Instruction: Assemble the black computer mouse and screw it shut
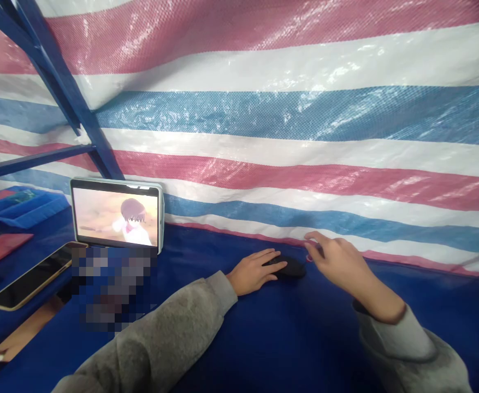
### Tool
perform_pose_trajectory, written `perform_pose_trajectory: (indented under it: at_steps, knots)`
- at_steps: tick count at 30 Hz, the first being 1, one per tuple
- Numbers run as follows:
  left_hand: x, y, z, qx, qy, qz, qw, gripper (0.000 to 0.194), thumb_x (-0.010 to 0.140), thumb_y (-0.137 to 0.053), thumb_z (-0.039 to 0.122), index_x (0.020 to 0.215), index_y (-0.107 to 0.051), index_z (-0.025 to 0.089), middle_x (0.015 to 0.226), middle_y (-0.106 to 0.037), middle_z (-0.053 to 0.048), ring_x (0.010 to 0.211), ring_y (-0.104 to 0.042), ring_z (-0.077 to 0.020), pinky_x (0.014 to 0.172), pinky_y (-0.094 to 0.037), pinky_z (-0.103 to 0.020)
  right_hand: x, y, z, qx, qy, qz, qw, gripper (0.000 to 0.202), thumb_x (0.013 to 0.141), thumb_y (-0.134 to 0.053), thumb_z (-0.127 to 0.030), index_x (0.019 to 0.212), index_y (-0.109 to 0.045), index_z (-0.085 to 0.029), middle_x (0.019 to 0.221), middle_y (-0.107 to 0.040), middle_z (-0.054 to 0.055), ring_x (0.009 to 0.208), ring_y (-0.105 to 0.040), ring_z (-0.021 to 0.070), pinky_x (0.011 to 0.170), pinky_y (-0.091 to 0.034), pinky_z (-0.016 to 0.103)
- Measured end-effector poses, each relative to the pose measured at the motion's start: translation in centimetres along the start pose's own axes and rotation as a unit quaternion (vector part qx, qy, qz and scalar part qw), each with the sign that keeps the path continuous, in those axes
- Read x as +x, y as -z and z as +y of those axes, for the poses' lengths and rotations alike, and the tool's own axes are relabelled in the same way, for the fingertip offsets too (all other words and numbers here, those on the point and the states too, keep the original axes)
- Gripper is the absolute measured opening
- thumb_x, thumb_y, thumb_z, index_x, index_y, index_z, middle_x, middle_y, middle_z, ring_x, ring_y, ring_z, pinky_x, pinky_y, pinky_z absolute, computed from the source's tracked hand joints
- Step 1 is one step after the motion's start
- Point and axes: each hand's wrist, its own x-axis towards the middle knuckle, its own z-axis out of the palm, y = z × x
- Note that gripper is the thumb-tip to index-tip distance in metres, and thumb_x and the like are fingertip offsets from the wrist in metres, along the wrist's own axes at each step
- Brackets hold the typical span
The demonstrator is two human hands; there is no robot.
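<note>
My left hand (pixel 255 273) lies palm down on the dark blue tabletop, fingers stretched and apart. Its fingertips touch the left end of a black computer mouse (pixel 291 267). Just right of the mouse, my right hand (pixel 339 259) is raised a little over the table near its back edge, with thumb and forefinger bent towards each other. By these fingers shows a small pink, loop-like bit (pixel 308 256) with something dark beside it; what it is I cannot make out, as the hand partly hides it.
A tablet (pixel 116 215) playing a cartoon stands at left. Before it lie a phone (pixel 34 278) and a blurred-out patch, with another person's arm (pixel 26 330) below. Farther left are a blue tray (pixel 30 210) and a red flat thing (pixel 1 250). Striped sheeting (pixel 284 114) hangs behind.
</note>
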Motion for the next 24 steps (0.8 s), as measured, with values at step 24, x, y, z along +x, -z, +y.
perform_pose_trajectory:
  at_steps: [24]
  knots:
    - [0.1,0.2,0.1,-0.001,-0.007,0.004,1.0,0.042,0.101,-0.047,0.035,0.141,-0.047,0.024,0.149,-0.044,-0.007,0.141,-0.036,-0.0218,0.117,-0.034,-0.038,0.0,0.9,-0.1,-0.001,-0.032,-0.037,0.999,0.048,0.095,-0.034,-0.039,0.131,-0.057,-0.016,0.082,-0.075,0.011,0.08,-0.07,0.0296,0.068,-0.045,0.036]
